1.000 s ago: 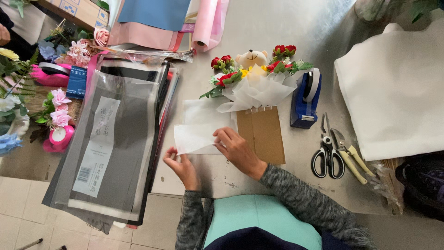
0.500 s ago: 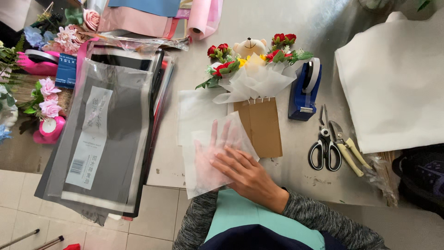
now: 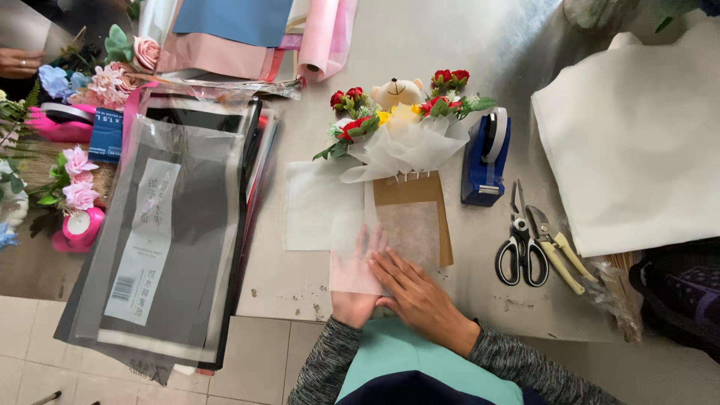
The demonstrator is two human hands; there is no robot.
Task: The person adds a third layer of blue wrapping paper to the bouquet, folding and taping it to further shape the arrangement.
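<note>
Both hands are down flat on the table (image 3: 480, 90) edge, working a thin translucent white sheet (image 3: 390, 244). The left hand (image 3: 358, 274) lies under the sheet, fingers spread and showing through it, gripping nothing that can be seen. The right hand (image 3: 420, 292) presses on top, palm down, fingers extended and together, pointing left across the sheet's lower edge, holding nothing closed in its grasp. The sheet overlaps a brown paper wrap (image 3: 412, 196) that runs up into a small bouquet (image 3: 401, 124) of red roses with a plush bear at the centre. A second white sheet (image 3: 319, 206) lies just left. A blue tape dispenser (image 3: 486, 161) stands right of the bouquet, with scissors (image 3: 520, 244) and pruning shears (image 3: 555, 247) beyond it. A stack of wrapping film packs (image 3: 172, 225) sits well to the left.
</note>
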